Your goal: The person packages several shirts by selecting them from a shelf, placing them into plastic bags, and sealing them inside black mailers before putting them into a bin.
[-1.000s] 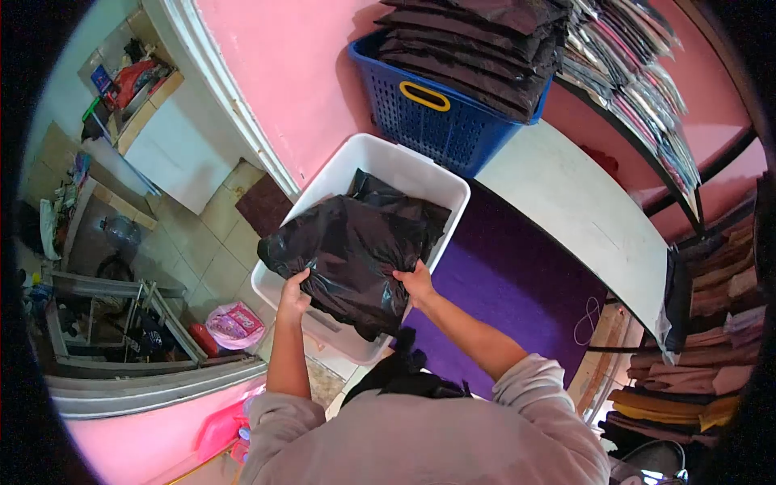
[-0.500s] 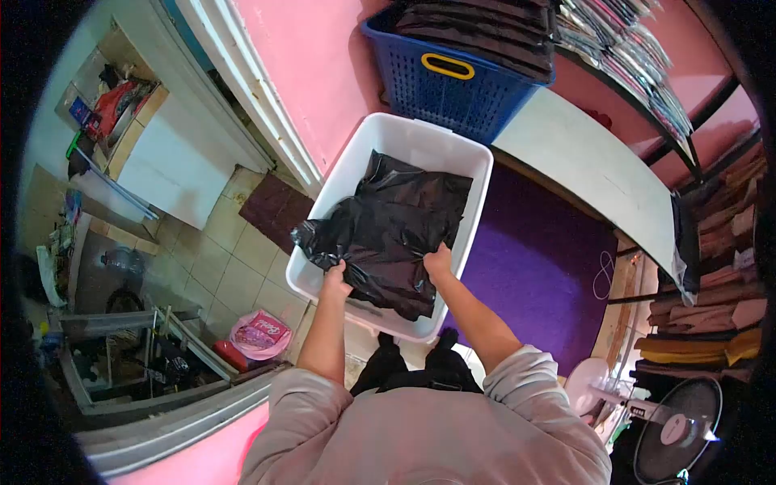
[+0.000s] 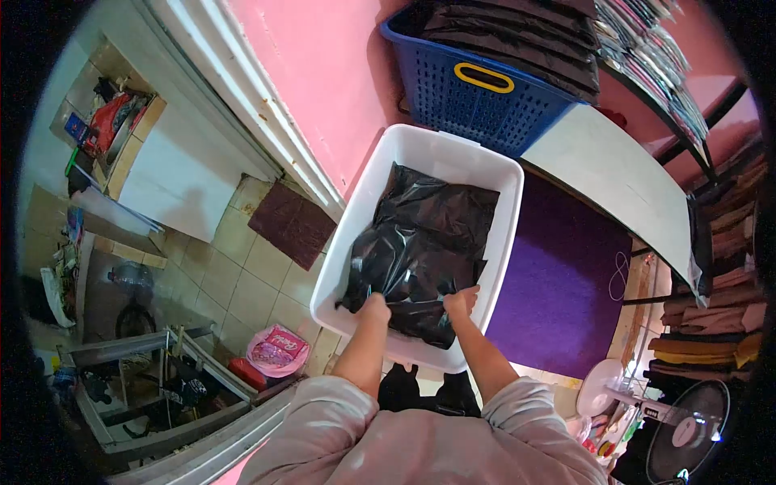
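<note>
A white plastic tub (image 3: pixel 511 190) stands in front of me with shiny black plastic bags inside. The nearer black plastic bag (image 3: pixel 412 267) lies over another one at the tub's far end. My left hand (image 3: pixel 374 310) is closed on this bag's near left side, thumb and fingers pressed together. On its near right part, close to the tub's right wall, my right hand (image 3: pixel 461 302) grips the same bag. Both hands are inside the tub's outline, and creases run across the plastic between them.
Behind the tub stands a blue basket (image 3: pixel 485 113) stacked with dark flat packages. A white board (image 3: pixel 622 178) and purple mat (image 3: pixel 550 275) lie to the right, with a fan (image 3: pixel 687 432) and folded fabrics (image 3: pixel 711 311). A pink bag (image 3: pixel 277 351) sits at the left.
The bag's left end, raised over the tub's left rim before, is now down inside the tub. Both hands stay on the bag. The view has shifted, so the tub appears lower and farther right.
</note>
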The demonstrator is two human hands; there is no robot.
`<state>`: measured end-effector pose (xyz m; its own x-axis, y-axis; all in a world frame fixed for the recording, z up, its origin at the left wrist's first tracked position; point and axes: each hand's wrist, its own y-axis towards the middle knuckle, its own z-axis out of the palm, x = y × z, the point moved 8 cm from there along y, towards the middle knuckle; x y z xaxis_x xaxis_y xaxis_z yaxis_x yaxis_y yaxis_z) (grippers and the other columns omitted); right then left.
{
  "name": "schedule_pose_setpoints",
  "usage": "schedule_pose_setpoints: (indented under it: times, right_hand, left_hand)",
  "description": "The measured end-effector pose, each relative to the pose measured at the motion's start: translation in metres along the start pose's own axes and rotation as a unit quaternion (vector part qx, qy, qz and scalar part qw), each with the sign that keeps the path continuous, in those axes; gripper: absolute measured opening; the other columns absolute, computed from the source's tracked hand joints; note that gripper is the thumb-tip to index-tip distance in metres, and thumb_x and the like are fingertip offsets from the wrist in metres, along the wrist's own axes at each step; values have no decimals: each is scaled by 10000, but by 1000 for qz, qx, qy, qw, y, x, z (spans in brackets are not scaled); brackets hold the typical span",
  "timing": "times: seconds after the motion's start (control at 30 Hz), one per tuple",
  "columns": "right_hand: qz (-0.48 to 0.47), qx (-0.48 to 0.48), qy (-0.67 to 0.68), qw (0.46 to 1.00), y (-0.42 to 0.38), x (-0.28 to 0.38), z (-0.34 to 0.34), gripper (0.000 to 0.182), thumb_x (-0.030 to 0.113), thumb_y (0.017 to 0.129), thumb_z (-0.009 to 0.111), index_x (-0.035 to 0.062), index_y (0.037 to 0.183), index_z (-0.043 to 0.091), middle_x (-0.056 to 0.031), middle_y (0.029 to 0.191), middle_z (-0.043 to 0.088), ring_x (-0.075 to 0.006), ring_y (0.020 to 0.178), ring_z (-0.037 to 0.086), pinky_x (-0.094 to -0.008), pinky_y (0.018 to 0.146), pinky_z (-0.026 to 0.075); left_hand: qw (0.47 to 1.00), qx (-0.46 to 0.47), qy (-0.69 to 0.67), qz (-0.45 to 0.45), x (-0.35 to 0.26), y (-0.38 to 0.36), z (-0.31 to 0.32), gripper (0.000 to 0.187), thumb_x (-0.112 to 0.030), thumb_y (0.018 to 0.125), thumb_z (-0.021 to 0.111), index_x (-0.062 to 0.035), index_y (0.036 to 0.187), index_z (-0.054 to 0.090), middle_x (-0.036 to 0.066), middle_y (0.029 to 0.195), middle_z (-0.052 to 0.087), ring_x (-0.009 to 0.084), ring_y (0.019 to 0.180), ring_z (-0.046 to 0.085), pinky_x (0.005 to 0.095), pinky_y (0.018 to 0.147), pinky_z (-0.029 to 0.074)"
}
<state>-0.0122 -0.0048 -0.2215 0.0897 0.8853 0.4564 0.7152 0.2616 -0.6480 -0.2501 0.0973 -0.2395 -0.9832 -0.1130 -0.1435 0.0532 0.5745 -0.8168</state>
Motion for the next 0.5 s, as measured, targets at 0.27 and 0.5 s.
schedule_pose_setpoints:
  times: [0.27, 0.5]
  right_hand:
    - [-275, -15, -284, 918, -14, 74, 32, 1050, 273, 625, 751, 130, 1382, 38, -248, 1407, -13, -405, 1302, 66, -519, 1034, 131]
    - [-298, -15, -357, 885, 59, 60, 54, 1305, 687, 387, 699, 289, 1386, -39, -236, 1404, -134, -450, 1283, -105, -648, 958, 119]
  left_hand:
    - [859, -367, 151, 324, -116, 2, -54, 649, -315, 819, 532, -160, 1365, 219, 157, 1422, 108, 351, 1295, 134, 571, 1011, 92]
    - [892, -236, 252, 292, -88, 96, -58, 672, -541, 841, 368, -232, 1389, 130, 64, 1443, 98, 315, 1316, 93, 519, 1047, 64]
